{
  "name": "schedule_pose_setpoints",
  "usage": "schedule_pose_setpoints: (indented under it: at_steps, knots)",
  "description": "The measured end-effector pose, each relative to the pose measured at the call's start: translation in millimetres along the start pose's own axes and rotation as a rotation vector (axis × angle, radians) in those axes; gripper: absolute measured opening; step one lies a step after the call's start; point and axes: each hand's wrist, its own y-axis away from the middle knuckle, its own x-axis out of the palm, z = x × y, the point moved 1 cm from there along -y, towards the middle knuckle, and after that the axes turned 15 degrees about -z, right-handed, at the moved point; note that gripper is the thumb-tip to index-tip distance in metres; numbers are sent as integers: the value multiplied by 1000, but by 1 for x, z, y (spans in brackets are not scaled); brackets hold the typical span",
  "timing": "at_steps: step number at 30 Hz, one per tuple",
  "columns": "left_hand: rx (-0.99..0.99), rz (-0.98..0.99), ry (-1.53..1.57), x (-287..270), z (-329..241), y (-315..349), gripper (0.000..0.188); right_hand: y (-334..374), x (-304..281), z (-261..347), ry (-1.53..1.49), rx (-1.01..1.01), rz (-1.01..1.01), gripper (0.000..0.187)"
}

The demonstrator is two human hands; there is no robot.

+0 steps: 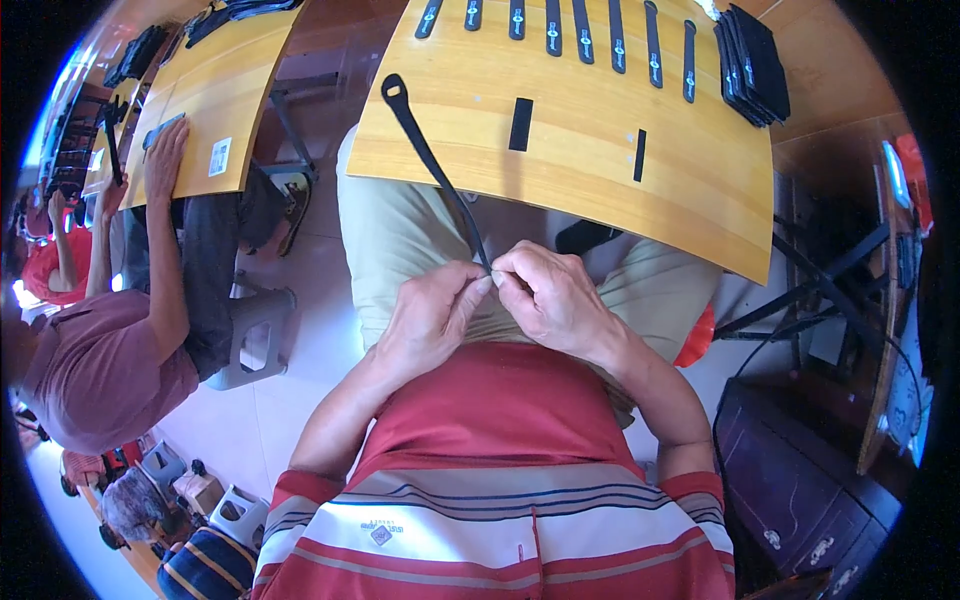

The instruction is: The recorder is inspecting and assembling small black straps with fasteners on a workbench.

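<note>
A long black strap (430, 160) with a slotted, rounded head rises from between my hands and leans up to the left, over the table's near edge. Its lower end is pinched in the fingertips of my left hand (437, 308) and my right hand (553, 297), which meet above my lap. Fingers of both hands are closed, and they hide the tip of the strap. On the wooden table (430, 110) ahead lie two short black strips, a wider one (520, 124) and a narrower one (640, 156).
Several black straps (585, 32) lie in a row along the table's far part, beside a stack of black pieces (752, 66) at the right. To the left, a person (110, 370) sits on a grey stool (255, 335) at another wooden table (215, 90). Dark metal table legs (820, 275) stand at right.
</note>
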Motion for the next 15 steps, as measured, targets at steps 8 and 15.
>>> schedule_pose_setpoints:
  at_steps: [8, 15]
  knots:
    - [104, 50, 14, -4, 3, -5, 13, 2, -3, 4, -7, 0, 31, 12]
    - [127, 106, 25, -6, 4, -5, 12, 8, 1, 4, -6, -30, 21, 15]
